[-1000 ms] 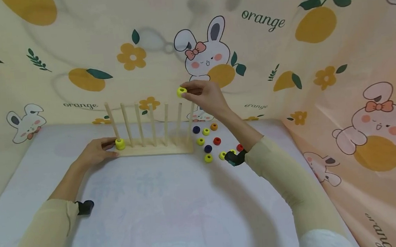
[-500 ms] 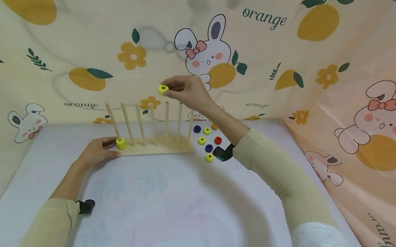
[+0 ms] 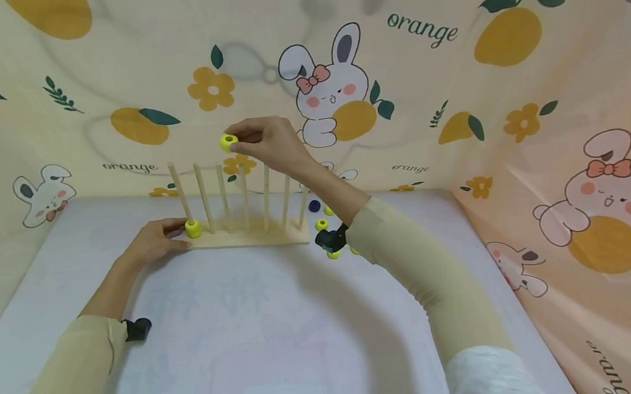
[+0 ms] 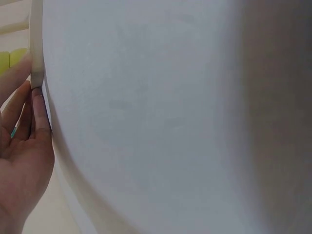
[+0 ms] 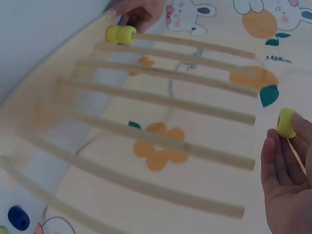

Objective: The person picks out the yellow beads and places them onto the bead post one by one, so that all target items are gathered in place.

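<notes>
from my station i read the right hand (image 3: 272, 141) as pinching one yellow bead (image 3: 228, 142) between thumb and fingertips. bead location: in the air, above the level of the rod tips and touching none of them. its hole shows in the head view. i cannot tell which rod it is aligned with.

left hand: i have it gripping the left end of the wooden rack (image 3: 252, 238), thumb at the front corner of the base, fingers toward the rear. the left wrist view confirms contact with the end of the base.

rack configuration: seven rods on one long base, which rests on the white table (image 3: 231, 333). the leftmost rod (image 3: 178, 186) carries two stacked yellow beads (image 3: 192, 229), seated low at the base, just beside the left hand.

loose stock: to the right of the rack i count a dark blue bead (image 3: 314, 206) and several yellow ones, partly hidden by the right forearm and the black wrist device (image 3: 332, 239).

rear boundary: a printed cloth (image 3: 171, 60) with rabbits, flowers and oranges.
</notes>
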